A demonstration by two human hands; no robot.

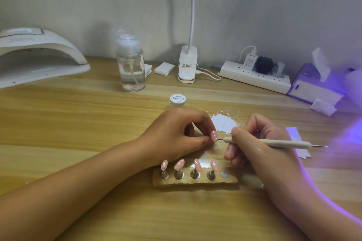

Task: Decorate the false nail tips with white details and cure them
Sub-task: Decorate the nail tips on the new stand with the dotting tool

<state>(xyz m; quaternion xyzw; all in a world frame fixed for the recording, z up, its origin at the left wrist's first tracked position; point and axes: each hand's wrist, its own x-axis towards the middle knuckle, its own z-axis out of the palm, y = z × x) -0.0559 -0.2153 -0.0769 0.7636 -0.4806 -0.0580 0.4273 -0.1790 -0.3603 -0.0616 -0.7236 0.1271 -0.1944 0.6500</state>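
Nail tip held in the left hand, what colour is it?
Glossy pink nail tip with small white dots, head view.

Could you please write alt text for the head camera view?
The left hand holds a pink nail tip while the right hand touches a dotting tool to it. Four more tips stand on a holder on the wooden table.

The nail tip [214,135] is pink with white dots; four more pink tips [179,164] stand on a tan holder [195,181]. The dotting pen [274,143] is cream. White paint [225,123] smears the worktop [78,115] (light wood grain, streaked). The lamp [35,55] is white; violet light tints the tissue box [313,86].
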